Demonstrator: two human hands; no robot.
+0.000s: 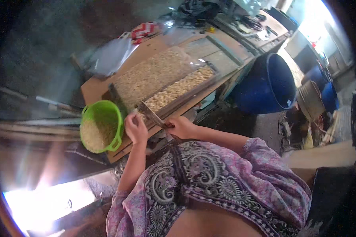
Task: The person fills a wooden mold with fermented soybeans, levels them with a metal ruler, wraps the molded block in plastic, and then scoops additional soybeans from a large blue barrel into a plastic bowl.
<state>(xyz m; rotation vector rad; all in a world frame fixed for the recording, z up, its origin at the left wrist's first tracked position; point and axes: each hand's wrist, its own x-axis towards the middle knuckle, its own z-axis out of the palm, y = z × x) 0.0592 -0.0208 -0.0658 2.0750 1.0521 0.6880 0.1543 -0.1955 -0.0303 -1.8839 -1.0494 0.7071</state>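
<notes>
My right hand (181,128) is closed around the near end of a narrow wooden strip (154,114). The strip slants away to the lower left corner of a wooden-framed tray (186,93); whether it is joined to the tray I cannot tell. Small pale pieces (178,89), like kernels or chips, fill the tray's near channel. Close to the strip's far end is my left hand (135,127), its fingers curled together; anything in them is too small to make out. Just left of it stands a green plastic basket (120,136) holding similar pale pieces.
Behind the channel, a wide bed of pale pieces (154,73) lies under what looks like a clear sheet. Plastic bags (114,55) rest at the bench's back left. A large blue barrel (261,89) stands to the right, with a tan bucket (312,100) beyond.
</notes>
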